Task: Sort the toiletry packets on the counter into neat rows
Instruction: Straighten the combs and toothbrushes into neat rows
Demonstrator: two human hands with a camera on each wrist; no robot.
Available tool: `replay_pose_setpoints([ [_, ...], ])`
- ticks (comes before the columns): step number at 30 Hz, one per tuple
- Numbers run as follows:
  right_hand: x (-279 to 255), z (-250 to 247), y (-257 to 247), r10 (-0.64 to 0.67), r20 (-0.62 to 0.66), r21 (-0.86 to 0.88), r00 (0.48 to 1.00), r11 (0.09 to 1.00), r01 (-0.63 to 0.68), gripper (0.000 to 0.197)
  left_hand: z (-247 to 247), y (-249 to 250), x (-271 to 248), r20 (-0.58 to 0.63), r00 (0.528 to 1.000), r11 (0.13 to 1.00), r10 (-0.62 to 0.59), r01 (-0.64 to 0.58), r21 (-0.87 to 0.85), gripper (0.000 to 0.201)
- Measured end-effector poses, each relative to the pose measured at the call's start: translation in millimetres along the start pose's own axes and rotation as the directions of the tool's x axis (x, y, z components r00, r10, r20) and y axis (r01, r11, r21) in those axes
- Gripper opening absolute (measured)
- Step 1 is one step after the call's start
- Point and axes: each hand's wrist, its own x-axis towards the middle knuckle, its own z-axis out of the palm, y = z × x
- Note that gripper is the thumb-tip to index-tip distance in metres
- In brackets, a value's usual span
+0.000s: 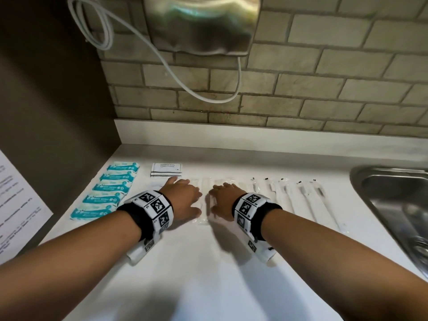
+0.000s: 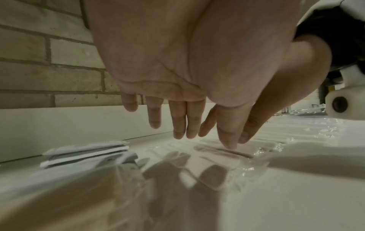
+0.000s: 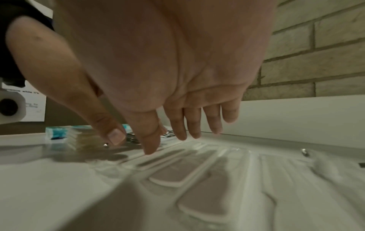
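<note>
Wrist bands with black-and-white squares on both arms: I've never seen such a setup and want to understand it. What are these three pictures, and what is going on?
There is no machine here: a person works with bare hands and wears cameras. The wide picture comes from a camera on the head, looking down at both arms. The wrist bands carry small cameras, and the other two pictures look from under each wrist, along the palm to the fingers.

On the white counter lie a row of teal packets, a small stack of shampoo sachets, flat clear-wrapped packets in the middle, and what look like wrapped toothbrushes toward the steel sink.

The left hand and right hand are both open, fingers straight, over the clear-wrapped packets, with fingertips at or just above the wrap. Neither hand grips anything.
</note>
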Motion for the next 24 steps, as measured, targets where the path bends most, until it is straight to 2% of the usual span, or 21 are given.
replay_pose_setpoints([
  [2, -2.9, -1.2, 4.4, 0.030, 0.018, -0.015, 0.999, 0.999, -0.029, 0.041, -3.6, 7.3, 3.5, -0.007, 1.000, 1.000, 0.018, -0.018, -0.005, 0.056],
  [5, -6.8, 4.3, 6.6, 0.028, 0.049, 0.021, 0.998, 0.999, -0.029, 0.035, 0.1, 16.6, 5.4, 0.021, 0.999, 0.998, 0.042, -0.042, 0.041, 0.054],
  [12, -7.5, 6.1, 7.4, -0.007, 0.041, 0.024, 0.999, 1.000, 0.006, 0.035, 7.4, 17.1, 9.8, 0.014, 0.999, 0.998, 0.052, -0.052, 0.040, 0.047],
  [17, -8.7, 5.8, 6.5, 0.017, 0.065, 0.078, 0.998, 0.997, -0.022, 0.035, 7.3, 18.1, 11.5, 0.006, 0.999, 0.998, 0.050, -0.050, 0.044, 0.043],
  [24, -9.7, 6.0, 8.3, 0.026, 0.037, 0.110, 0.999, 0.994, -0.030, 0.036, 1.9, 19.7, 8.8, -0.017, 0.999, 0.999, 0.036, -0.035, 0.034, 0.035],
])
